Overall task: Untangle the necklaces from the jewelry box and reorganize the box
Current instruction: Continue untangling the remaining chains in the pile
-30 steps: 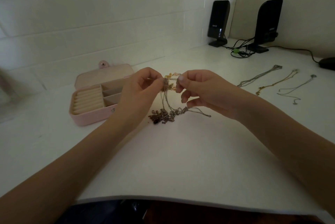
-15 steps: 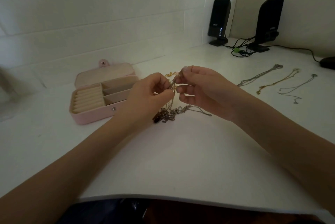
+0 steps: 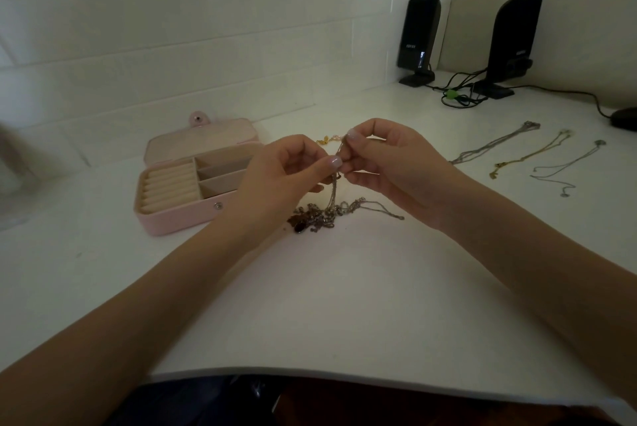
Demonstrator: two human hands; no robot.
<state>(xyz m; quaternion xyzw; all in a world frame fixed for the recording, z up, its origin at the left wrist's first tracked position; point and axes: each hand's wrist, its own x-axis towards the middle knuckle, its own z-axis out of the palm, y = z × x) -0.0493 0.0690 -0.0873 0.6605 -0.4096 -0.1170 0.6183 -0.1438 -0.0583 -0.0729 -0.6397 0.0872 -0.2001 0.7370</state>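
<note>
Tangle point(image 3: 320, 215) mid-worktop, strands lifted between our hands. Left hand point(image 3: 286, 170) grip pinches chain low; right hand point(image 3: 386, 163) grip pinches same strand higher. We should tease loops apart gently, never yank. Jewelry box point(image 3: 193, 184) open toward left edge; three freed necklaces point(image 3: 496, 144) toward right edge.

The tangled clump of fine silver-toned metal chains point(image 3: 327, 213) glints dully and carries a dark glossy stone; a short gold-toned metal piece point(image 3: 324, 140) shines behind it. The open pink jewelry box point(image 3: 179, 222) looks like smooth matt leatherette with a shiny metal snap, its cream ring rolls soft and velvety. The white table point(image 3: 344, 305) is smooth and matt; the two black upright speakers point(image 3: 418, 36) are plastic
</note>
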